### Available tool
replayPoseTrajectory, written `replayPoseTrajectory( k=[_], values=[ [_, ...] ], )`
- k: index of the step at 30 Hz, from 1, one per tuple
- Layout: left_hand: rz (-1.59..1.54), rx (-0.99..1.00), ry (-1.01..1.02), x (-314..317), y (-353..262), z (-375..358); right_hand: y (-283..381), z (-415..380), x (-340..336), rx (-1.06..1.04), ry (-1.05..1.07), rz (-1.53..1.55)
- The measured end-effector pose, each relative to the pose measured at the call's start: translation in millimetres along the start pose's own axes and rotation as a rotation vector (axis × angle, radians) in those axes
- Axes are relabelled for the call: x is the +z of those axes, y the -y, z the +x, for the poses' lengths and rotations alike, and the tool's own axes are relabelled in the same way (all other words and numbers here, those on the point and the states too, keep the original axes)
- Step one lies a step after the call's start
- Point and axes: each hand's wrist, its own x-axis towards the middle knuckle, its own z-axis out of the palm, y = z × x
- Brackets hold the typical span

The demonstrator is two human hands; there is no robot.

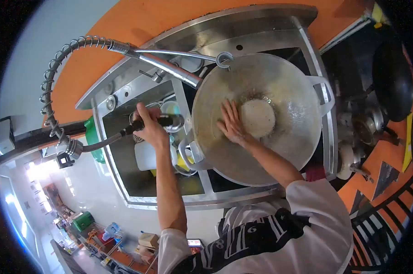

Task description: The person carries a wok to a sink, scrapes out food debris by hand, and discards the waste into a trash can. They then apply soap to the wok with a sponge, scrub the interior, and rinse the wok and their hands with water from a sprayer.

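Note:
A large metal wok (288, 146) with two loop handles rests over the right side of the steel sink. Cloudy water (257, 118) lies in its bottom. My right hand (232, 122) is inside the wok, flat against the inner wall left of the water, with its fingers spread. To the left, my left hand (149, 125) grips the black handle of a spray nozzle (172, 121), which points toward the wok. The nozzle hangs from a hose with a metal coil (51, 75). Whether water leaves the nozzle is hard to make out.
Bowls (171, 108) and a white container (151, 155) sit in the left basin. A steel faucet arm (170, 68) reaches over to the wok's rim. Dark pans (391, 82) and other metal cookware (364, 128) are at the right. A green object (93, 139) is left of the sink.

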Motion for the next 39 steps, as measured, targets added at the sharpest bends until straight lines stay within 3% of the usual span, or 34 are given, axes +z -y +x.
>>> replayPoseTrajectory(
  k=[2, 3, 5, 9, 13, 15, 18, 23, 25, 26, 29, 39],
  values=[
    [-0.043, 0.046, -0.016, 17.4, -7.6, 5.3, 27.4, 38.9, -21.1, -0.147, -0.228, 0.208],
    [-0.101, 0.092, -0.036, 28.0, -15.7, 6.1, 42.0, 49.8, -14.1, -0.143, -0.226, 0.215],
    [-0.062, 0.073, -0.072, 38.7, -21.8, 5.5, 62.3, 65.1, 0.5, -0.477, -0.191, 0.252],
    [-0.187, 0.015, 0.034, 32.6, -14.3, 8.5, 70.8, 64.6, 19.9, -0.507, -0.184, 0.211],
    [-0.119, -0.056, 0.078, 17.4, -8.4, 2.2, 54.8, 97.1, -8.8, -0.430, -0.192, 0.200],
    [-0.022, -0.039, 0.134, 8.6, -9.4, 9.5, 52.7, 125.3, -13.6, -0.244, -0.398, 0.036],
    [0.037, -0.253, 0.292, 14.2, -11.8, 41.9, 59.6, 137.0, -22.8, -0.237, -0.393, -0.018],
    [0.020, -0.186, 0.487, 16.6, 14.4, 108.8, 67.0, 102.0, -22.9, -0.256, -0.322, 0.067],
    [0.079, -0.340, 0.649, 14.4, 10.6, 122.4, 72.0, 87.8, -21.2, -0.224, -0.305, 0.225],
    [-0.034, -0.471, 0.691, 12.2, 10.4, 126.8, 73.4, 80.5, -19.6, -0.198, -0.281, 0.252],
    [-0.097, -0.573, 0.695, 6.0, 13.9, 120.9, 76.3, 71.9, -18.5, -0.208, -0.304, 0.271],
    [-0.341, -0.579, 0.767, 9.5, 34.8, 124.2, 81.3, 57.7, -14.8, -0.101, -0.232, 0.345]
  ],
)
